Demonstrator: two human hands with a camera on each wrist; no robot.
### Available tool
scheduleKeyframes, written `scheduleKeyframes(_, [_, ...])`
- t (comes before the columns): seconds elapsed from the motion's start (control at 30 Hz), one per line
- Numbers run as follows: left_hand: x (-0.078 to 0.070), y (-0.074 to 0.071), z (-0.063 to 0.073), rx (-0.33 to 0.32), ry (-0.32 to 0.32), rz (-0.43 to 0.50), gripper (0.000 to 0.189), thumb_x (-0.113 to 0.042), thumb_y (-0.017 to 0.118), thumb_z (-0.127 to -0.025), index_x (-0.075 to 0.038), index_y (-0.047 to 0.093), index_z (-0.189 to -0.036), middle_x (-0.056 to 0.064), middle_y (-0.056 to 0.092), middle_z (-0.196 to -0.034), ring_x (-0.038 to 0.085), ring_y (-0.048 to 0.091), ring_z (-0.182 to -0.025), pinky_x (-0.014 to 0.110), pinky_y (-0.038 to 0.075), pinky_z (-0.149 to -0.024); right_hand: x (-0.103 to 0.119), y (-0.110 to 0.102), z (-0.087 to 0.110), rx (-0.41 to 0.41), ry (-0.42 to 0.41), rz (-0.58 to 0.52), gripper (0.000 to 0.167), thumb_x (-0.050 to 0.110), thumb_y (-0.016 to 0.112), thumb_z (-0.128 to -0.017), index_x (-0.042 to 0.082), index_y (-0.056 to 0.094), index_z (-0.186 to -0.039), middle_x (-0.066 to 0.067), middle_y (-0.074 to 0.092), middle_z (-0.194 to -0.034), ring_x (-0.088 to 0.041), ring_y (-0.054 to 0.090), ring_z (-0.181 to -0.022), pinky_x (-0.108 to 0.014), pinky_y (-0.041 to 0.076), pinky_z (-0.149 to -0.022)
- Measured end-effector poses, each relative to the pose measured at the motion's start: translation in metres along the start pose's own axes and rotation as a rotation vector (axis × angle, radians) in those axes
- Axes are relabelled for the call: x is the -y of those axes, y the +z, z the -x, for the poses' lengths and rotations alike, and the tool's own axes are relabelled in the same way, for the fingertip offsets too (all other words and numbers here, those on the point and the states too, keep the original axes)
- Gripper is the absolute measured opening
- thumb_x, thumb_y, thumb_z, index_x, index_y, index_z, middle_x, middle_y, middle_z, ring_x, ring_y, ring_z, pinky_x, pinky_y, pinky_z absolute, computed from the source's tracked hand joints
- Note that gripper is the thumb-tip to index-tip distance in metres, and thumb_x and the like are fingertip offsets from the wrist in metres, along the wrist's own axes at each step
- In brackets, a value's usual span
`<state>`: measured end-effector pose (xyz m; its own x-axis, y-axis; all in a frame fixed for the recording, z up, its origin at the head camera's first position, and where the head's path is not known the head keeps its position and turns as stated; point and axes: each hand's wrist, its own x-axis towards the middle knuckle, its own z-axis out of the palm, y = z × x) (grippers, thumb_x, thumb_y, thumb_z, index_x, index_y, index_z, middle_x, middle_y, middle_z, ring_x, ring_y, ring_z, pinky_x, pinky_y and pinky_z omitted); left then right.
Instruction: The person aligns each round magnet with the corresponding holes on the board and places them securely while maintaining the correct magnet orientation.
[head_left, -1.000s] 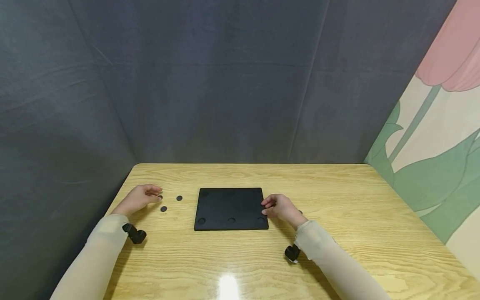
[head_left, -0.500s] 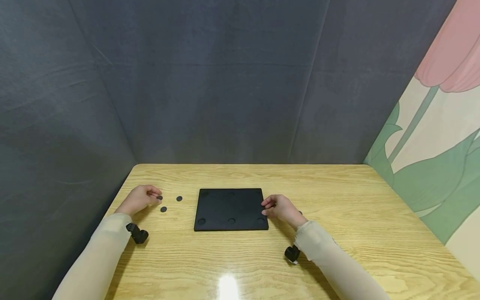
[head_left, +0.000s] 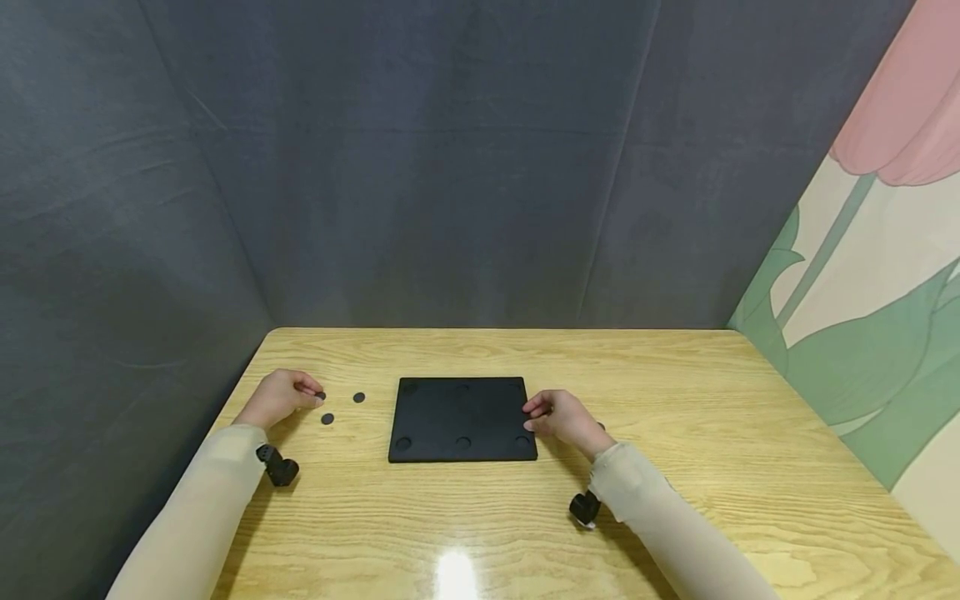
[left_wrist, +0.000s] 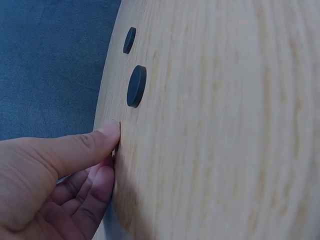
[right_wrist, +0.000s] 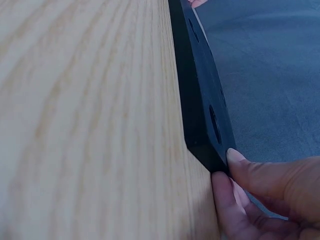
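Where dark cloth (head_left: 450, 183) backs the wooden table (head_left: 675, 383), left hand (head_left: 277, 398) pinches a disc (head_left: 322, 396), right hand (head_left: 562, 417) a board (head_left: 450, 412).

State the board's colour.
Black; the board shows best in the head view.

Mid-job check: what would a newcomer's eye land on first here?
Probably the black rectangular board with round recesses, lying mid-table, its right edge held by the right hand. Next, the left hand, farther left, with a small black disc at its fingertips and two more discs nearby. The big pink tulip at upper right also stands out.
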<state>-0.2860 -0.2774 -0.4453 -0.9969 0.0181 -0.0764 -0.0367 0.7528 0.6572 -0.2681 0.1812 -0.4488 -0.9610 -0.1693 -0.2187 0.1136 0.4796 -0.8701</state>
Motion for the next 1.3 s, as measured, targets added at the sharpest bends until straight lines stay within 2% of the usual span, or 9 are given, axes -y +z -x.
scheduleKeyframes(0.2, [0.000,-0.001,-0.002,0.008,-0.012,-0.014,0.017,-0.010,0.073,-0.084,0.000,0.071,-0.098,0.009,0.067,-0.088,0.019,0.057,-0.078,0.031,0.043,-0.071,0.002,0.000,0.000,0.005,0.002,0.006,0.022,-0.009,0.068,-0.083,-0.004,0.063,-0.103,-0.012,0.055,-0.091,-0.020,0.059,-0.078,-0.032,0.057,-0.073])
scheduleKeyframes(0.47, [0.003,-0.003,-0.003,0.020,0.026,-0.050,0.015,-0.012,0.074,-0.084,-0.001,0.073,-0.095,0.006,0.067,-0.083,0.018,0.055,-0.075,0.030,0.043,-0.069,0.004,0.000,0.000,0.013,-0.007,0.023,0.022,-0.009,0.068,-0.083,-0.005,0.063,-0.104,-0.012,0.055,-0.090,-0.019,0.059,-0.077,-0.033,0.057,-0.073])
scheduleKeyframes(0.67, [-0.004,-0.007,0.000,0.029,0.053,-0.050,0.016,-0.014,0.074,-0.084,-0.003,0.073,-0.095,0.005,0.067,-0.085,0.018,0.056,-0.076,0.030,0.043,-0.070,0.004,0.000,0.000,0.012,-0.004,0.018,0.022,-0.009,0.068,-0.083,-0.004,0.062,-0.104,-0.012,0.054,-0.091,-0.020,0.059,-0.078,-0.033,0.057,-0.073])
scheduleKeyframes(0.97, [-0.041,-0.013,0.008,0.056,0.116,-0.014,0.018,-0.016,0.070,-0.088,-0.004,0.072,-0.101,0.007,0.071,-0.095,0.018,0.064,-0.084,0.035,0.050,-0.077,0.002,-0.001,0.001,0.003,-0.004,0.007,0.022,-0.010,0.068,-0.083,-0.005,0.062,-0.104,-0.012,0.055,-0.091,-0.020,0.058,-0.078,-0.032,0.057,-0.073])
scheduleKeyframes(1.3, [-0.085,-0.008,0.019,0.077,0.215,0.005,0.018,-0.017,0.072,-0.087,-0.005,0.072,-0.101,0.005,0.071,-0.092,0.016,0.064,-0.081,0.034,0.051,-0.075,0.002,0.000,0.001,0.004,0.006,0.010,0.022,-0.009,0.068,-0.083,-0.004,0.062,-0.103,-0.012,0.055,-0.091,-0.020,0.058,-0.078,-0.032,0.057,-0.073])
